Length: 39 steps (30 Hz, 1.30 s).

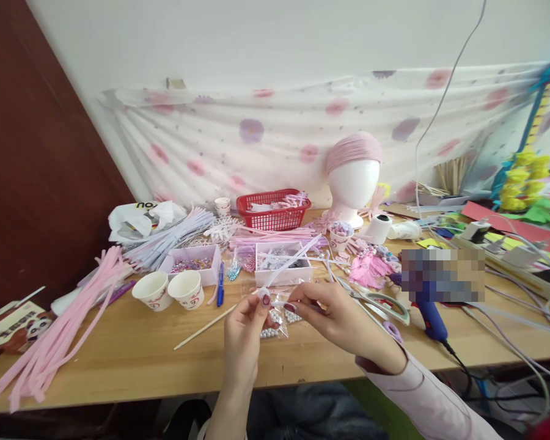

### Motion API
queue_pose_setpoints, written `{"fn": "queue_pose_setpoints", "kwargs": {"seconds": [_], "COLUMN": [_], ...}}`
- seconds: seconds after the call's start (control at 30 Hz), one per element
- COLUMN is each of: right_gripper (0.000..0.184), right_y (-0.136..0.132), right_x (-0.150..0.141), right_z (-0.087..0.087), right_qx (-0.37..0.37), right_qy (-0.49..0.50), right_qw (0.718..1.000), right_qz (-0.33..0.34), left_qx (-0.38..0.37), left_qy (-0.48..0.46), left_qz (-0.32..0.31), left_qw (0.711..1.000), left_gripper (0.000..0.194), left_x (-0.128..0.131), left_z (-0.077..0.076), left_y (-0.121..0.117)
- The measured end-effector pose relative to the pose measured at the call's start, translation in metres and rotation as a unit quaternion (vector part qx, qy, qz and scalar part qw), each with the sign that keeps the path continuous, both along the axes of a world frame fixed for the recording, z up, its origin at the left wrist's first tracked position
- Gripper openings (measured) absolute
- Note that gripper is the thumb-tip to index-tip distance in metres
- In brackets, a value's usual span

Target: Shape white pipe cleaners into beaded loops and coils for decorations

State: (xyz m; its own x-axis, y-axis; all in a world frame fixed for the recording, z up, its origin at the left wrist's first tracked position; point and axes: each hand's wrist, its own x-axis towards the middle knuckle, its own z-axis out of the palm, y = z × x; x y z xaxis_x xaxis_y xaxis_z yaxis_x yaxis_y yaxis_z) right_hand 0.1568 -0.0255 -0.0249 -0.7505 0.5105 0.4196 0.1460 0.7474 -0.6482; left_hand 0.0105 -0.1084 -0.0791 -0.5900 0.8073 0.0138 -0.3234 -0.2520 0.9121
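My left hand (245,327) pinches a pale lavender-white pipe cleaner (289,261) between thumb and fingertips; its long ends stick up and to the right. My right hand (332,311) grips the same pipe cleaner close to the left fingertips, where a short piece runs between both hands. The exact bend at the fingers is too small to make out. Just beneath the hands, a clear bag of pearl-like beads (269,333) lies on the wooden table (137,360). Behind them stands a white box (284,276) with small parts in it.
Two paper cups (152,292), a blue pen (220,284) and pink pipe cleaners (68,327) are on the left. Scissors (385,307) and a blue-handled tool (433,318), partly blurred out, lie right. Behind are a red basket (272,218) and a foam head (354,183).
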Motion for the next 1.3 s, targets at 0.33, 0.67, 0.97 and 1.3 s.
{"fn": "queue_pose_setpoints", "kwargs": {"seconds": [0.33,0.67,0.97,1.3], "right_gripper": [0.018,0.020,0.020,0.022], "right_y": [-0.008,-0.016,-0.019,-0.022], "right_x": [-0.004,-0.016,-0.017,-0.014], "right_z": [-0.002,-0.010,-0.013,-0.009], "right_qx": [-0.045,-0.119,-0.138,-0.184], "right_qy": [0.000,0.079,0.088,0.081], "right_qw": [0.998,0.989,0.986,0.977], "right_qz": [0.037,0.032,0.030,0.068], "left_qx": [0.019,0.061,0.053,0.047], "left_qy": [0.017,-0.250,-0.306,-0.285], "left_qz": [0.045,-0.080,-0.077,-0.072], "left_qw": [0.999,0.963,0.948,0.955], "left_gripper": [0.039,0.044,0.043,0.044], "left_x": [-0.007,0.022,0.027,0.027], "left_z": [0.004,0.012,0.010,0.011], "left_y": [-0.001,0.000,0.002,-0.004]}}
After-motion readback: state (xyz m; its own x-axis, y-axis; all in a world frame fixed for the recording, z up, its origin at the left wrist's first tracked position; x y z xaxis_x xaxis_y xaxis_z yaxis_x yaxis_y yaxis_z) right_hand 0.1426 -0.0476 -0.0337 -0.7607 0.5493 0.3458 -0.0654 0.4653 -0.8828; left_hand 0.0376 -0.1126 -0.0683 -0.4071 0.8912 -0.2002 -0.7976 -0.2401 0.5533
